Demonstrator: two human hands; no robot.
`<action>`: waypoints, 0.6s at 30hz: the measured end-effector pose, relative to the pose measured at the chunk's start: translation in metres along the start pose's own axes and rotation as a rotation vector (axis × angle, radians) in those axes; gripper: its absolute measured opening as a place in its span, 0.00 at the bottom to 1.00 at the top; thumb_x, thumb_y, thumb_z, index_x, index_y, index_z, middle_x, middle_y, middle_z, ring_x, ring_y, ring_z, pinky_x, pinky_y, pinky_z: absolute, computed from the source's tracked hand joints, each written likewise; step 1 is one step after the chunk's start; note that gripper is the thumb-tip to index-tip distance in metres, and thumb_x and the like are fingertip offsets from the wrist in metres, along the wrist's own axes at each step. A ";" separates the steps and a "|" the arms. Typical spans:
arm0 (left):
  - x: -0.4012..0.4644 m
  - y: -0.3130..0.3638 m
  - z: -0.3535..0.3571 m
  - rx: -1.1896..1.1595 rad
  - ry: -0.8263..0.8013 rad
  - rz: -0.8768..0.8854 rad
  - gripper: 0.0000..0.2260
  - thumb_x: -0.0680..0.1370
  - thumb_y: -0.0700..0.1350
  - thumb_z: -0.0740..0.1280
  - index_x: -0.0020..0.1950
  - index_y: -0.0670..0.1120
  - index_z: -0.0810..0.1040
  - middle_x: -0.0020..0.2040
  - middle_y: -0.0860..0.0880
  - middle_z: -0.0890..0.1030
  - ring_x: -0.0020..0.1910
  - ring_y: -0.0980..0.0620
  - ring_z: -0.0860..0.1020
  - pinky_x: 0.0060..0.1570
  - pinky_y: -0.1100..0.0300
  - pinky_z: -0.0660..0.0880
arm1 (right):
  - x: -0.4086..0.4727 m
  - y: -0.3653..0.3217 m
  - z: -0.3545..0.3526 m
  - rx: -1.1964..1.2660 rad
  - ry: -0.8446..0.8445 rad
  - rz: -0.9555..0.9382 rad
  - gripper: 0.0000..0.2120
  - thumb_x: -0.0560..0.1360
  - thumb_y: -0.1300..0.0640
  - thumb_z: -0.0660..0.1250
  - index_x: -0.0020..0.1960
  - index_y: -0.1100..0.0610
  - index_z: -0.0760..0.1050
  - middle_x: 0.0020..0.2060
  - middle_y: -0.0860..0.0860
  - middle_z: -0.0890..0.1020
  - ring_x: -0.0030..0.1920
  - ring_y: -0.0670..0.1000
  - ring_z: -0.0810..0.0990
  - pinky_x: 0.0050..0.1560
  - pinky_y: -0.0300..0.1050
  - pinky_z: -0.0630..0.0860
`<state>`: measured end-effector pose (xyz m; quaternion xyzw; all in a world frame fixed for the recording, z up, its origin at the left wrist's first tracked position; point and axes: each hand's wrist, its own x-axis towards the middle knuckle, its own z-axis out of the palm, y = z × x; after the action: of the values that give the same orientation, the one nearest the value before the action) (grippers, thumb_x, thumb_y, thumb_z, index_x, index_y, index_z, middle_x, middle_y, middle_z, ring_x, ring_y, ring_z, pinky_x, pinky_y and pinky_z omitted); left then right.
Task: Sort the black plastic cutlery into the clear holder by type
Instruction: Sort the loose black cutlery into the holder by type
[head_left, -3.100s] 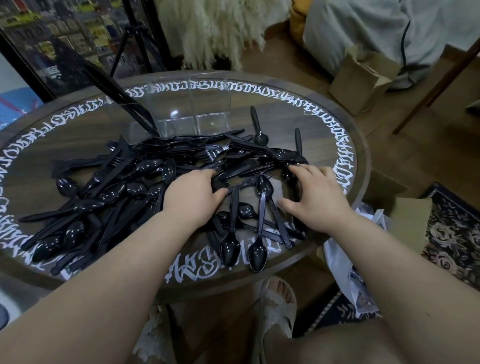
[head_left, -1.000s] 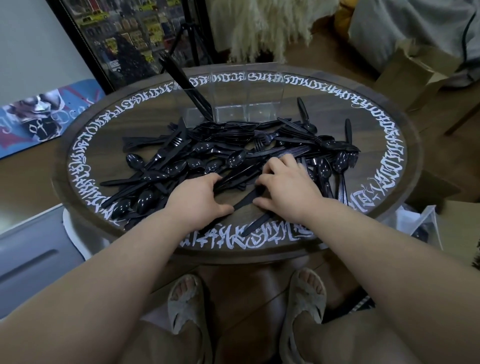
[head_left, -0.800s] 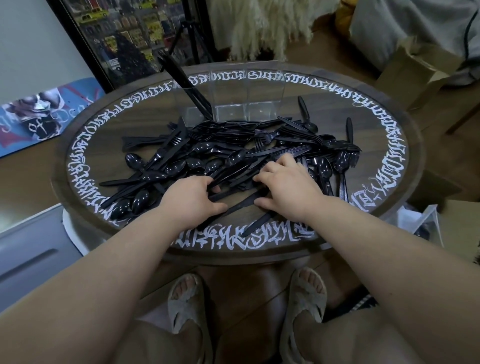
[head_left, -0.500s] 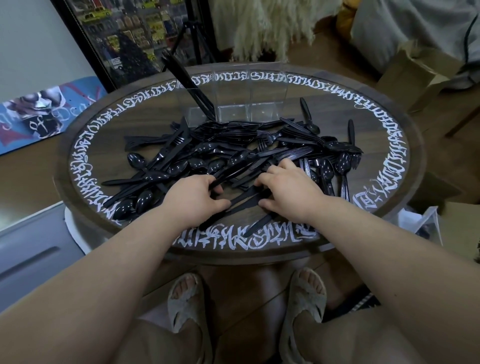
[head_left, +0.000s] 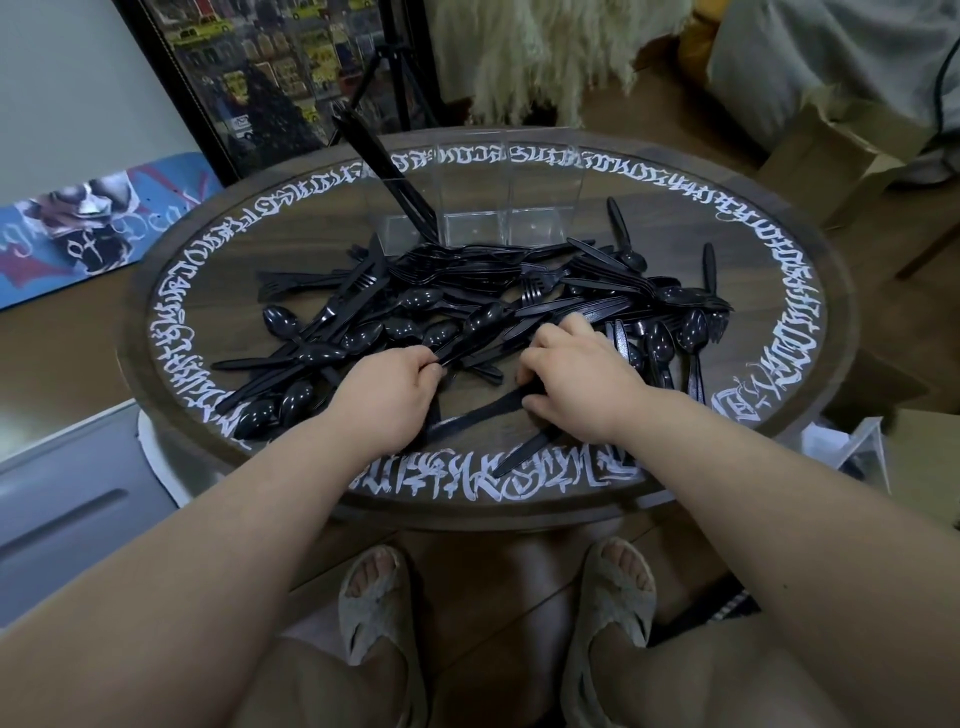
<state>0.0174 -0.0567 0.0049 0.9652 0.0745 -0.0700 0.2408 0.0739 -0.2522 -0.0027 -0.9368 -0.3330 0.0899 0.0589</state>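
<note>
A pile of black plastic cutlery (head_left: 483, 306), spoons, forks and knives mixed, lies across the round table (head_left: 779, 291). Behind the pile stands the clear holder (head_left: 540, 208) with three compartments; several black pieces (head_left: 379, 166) lean out of its left one. My left hand (head_left: 387, 397) sits at the pile's near edge, its fingers curled round black handles there. My right hand (head_left: 576, 382) is beside it, fingers bent over a black knife (head_left: 467, 421) that lies on the table. What the right palm covers is hidden.
The table has a band of white lettering (head_left: 498, 478) round its rim. A cardboard box (head_left: 841, 156) stands at the back right, a tripod (head_left: 400, 83) behind the table, a white plastic bag (head_left: 847, 452) at the right. My sandalled feet (head_left: 493, 613) are under the near edge.
Both hands have crept a little further into the pile's near edge. My left fingers have closed round handles, and my right fingers have curled down onto the knife.
</note>
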 end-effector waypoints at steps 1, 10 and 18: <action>-0.001 0.000 0.000 0.000 0.011 0.009 0.13 0.83 0.47 0.56 0.59 0.46 0.78 0.33 0.55 0.73 0.32 0.58 0.70 0.31 0.64 0.64 | 0.001 0.000 0.000 0.006 -0.011 -0.001 0.11 0.76 0.47 0.65 0.56 0.50 0.74 0.55 0.48 0.72 0.60 0.53 0.63 0.59 0.49 0.66; -0.006 -0.002 -0.006 -0.002 -0.003 0.014 0.13 0.82 0.49 0.58 0.61 0.48 0.78 0.35 0.53 0.78 0.34 0.55 0.75 0.36 0.60 0.70 | 0.001 -0.006 -0.004 0.226 0.014 0.059 0.04 0.74 0.50 0.68 0.45 0.47 0.72 0.46 0.47 0.69 0.52 0.50 0.66 0.58 0.47 0.68; -0.007 -0.001 -0.009 -0.182 -0.099 0.027 0.11 0.82 0.49 0.57 0.48 0.48 0.77 0.39 0.46 0.81 0.39 0.49 0.79 0.46 0.52 0.77 | 0.002 -0.005 -0.009 0.694 0.269 0.232 0.08 0.72 0.58 0.73 0.45 0.50 0.74 0.37 0.41 0.77 0.36 0.41 0.75 0.40 0.29 0.71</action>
<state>0.0116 -0.0528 0.0134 0.9355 0.0556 -0.1074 0.3319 0.0742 -0.2481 0.0071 -0.8960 -0.1638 0.0796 0.4051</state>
